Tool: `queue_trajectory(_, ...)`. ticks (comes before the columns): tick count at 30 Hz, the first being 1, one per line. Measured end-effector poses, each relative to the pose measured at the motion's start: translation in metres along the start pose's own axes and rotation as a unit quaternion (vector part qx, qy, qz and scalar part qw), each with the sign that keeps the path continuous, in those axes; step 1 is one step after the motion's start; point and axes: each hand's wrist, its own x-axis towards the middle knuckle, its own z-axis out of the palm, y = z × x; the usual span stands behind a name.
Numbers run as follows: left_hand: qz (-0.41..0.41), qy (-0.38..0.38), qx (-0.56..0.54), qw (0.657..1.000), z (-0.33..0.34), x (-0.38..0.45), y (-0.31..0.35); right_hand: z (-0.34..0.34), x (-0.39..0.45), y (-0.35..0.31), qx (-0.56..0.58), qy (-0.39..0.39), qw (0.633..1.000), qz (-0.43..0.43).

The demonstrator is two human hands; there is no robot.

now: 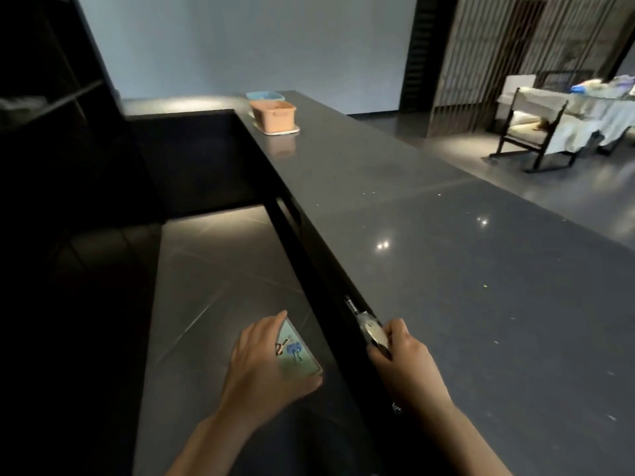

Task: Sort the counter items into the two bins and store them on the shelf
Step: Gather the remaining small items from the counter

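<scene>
Two bins [274, 111] far on counter [446, 252], contents unclear.

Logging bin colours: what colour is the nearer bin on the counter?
Orange-brown bin, seen in the head view.

We are logging: dark polished stone-like counter [446, 252], glossy, beside the right hand [405, 359]; printed, slightly shiny card packet [297, 352] under the left hand [264, 365]; far ahead, matt plastic bins [273, 113].

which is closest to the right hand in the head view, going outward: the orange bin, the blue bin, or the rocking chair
1. orange bin, on the counter's far end, front of the two bins
2. blue bin, just behind the orange one
3. rocking chair, across the room on the right

Measured from the right hand.
</scene>
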Motion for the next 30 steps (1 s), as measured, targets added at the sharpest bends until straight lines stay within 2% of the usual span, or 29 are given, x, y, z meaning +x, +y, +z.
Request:
queue_trajectory(10,-0.055,0.019,0.016,0.998,-0.031,0.095,-0.1,0.068,0.127,-0.083,-0.001,-0.035,0.997,-0.069)
queue_trajectory(18,-0.054,0.028,0.046,0.997,-0.047,0.237,-0.157,0.104,0.277,-0.144,-0.035,-0.043,0.992,-0.113)
queue_trajectory(23,-0.066,0.059,0.057,0.994,-0.065,0.318,-0.193,0.128,0.364,-0.201,-0.053,-0.059,0.986,-0.145)
queue_trajectory(30,-0.089,0.061,0.064,0.992,-0.084,0.428,-0.287,0.184,0.476,-0.283,-0.076,-0.051,0.981,-0.169)
